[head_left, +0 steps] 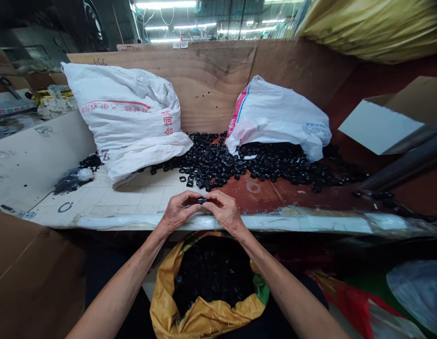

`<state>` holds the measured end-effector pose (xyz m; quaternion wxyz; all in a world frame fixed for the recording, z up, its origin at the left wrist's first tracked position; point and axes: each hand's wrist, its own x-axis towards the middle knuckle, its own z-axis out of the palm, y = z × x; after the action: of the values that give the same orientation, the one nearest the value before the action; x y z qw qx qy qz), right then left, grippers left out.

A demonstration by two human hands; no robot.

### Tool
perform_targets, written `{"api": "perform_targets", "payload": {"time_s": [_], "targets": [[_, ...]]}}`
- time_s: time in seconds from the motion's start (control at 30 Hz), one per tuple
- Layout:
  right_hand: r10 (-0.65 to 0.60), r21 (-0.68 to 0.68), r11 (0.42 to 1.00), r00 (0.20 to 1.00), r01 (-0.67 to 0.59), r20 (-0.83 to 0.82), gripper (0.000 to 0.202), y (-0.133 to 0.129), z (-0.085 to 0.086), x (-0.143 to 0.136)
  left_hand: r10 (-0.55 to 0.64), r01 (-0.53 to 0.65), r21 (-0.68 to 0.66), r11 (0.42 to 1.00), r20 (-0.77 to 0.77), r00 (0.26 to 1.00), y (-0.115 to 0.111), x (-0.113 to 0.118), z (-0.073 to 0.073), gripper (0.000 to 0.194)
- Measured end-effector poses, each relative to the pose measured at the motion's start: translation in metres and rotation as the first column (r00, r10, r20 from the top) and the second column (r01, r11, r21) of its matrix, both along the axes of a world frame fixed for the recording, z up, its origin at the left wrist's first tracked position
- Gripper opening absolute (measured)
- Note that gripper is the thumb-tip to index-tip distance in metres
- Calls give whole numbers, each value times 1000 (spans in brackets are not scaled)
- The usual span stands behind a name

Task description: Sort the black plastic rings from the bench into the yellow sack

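Observation:
A small black part [202, 200] is pinched between the fingertips of both hands, just above the table's front edge. My left hand [181, 208] grips it from the left, thumb and fingers closed on it. From the right, my right hand [223, 208] closes on the same part, and the fingertips of the two hands nearly meet. Behind the hands lies a spread pile of black parts [218, 165] on the table. Below them, an open yellow sack [165, 292] holds many dark pieces.
Two white sacks, one on the left [130, 113] and one on the right [282, 115], stand against a wooden back board [204, 89]. A dark bar [405, 162] and a carton [384, 127] are at the right. The table's front edge [310, 223] is wrapped in plastic.

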<state>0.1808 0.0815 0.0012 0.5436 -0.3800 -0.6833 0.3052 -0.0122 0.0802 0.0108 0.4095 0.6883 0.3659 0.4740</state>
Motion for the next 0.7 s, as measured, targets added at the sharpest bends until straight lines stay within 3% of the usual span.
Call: {"api": "perform_targets", "payload": {"time_s": [0.2,0.37,0.53,0.7], "targets": [[-42,124,992,995,30,89,9,-1,4,-1,30,-13,172,985,-98,995,0,-2,-1,18],[-14,122,993,997,4,81,10,-2,7,1,49,-32,188,982,-88,995,0,-3,0,17],[56,-38,998,998,-57,-21,14,1,9,2,61,-50,169,984,-59,996,0,-2,1,19],[64,-242,965,988,-97,-142,19,4,4,1,75,-59,185,981,-84,994,-2,-1,2,21]]}}
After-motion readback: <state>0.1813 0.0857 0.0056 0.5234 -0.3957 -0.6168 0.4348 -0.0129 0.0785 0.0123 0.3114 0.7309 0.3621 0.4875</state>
